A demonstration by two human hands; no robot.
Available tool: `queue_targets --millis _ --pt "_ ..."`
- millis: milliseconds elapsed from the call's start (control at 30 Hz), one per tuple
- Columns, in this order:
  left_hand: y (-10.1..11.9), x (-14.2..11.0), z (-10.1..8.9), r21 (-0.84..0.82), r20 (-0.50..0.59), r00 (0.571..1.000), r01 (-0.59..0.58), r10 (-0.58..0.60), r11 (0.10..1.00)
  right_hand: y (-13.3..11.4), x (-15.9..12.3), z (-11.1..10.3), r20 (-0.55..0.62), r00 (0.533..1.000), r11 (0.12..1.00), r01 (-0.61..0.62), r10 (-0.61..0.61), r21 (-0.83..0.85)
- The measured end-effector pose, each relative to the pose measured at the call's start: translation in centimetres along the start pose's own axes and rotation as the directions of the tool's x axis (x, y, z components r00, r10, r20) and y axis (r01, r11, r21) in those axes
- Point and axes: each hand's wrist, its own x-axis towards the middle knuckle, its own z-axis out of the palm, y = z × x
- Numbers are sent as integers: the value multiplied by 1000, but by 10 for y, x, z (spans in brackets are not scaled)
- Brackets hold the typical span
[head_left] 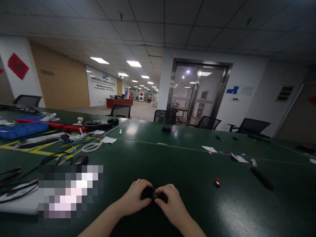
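Note:
Both my hands meet low in the middle of the head view, just over the green table (187, 168). Between them is a small black object (155, 195), dark and partly covered by fingers, so its exact kind cannot be made out. My left hand (136, 195) grips its left end between thumb and fingers. On the other end, my right hand (171, 199) pinches it with thumb and forefinger. A small red and white item (217, 182) lies on the table to the right of my hands.
Cables (59, 159), a white coil (92, 147), a black mouse (81, 160) and blue trays (23, 129) crowd the left side. Farther off stands a black block (166, 129). A black-handled tool (261, 178) and paper scraps (209, 149) lie to the right. Chairs (165, 116) line the far edge.

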Motion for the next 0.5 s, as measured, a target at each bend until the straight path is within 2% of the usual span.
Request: queue_targets --millis 200,367,500 --pt "1 0 1 -18 -8 1000 -4 4 1000 -3 2 -1 43 999 998 -9 12 -63" --pt "1 1 3 -5 -9 1000 -3 2 1000 2 2 -1 26 997 994 72 -70 -85" --pt "3 1 1 -6 -4 1000 6 -6 1000 5 2 -2 28 996 994 84 -82 -77"
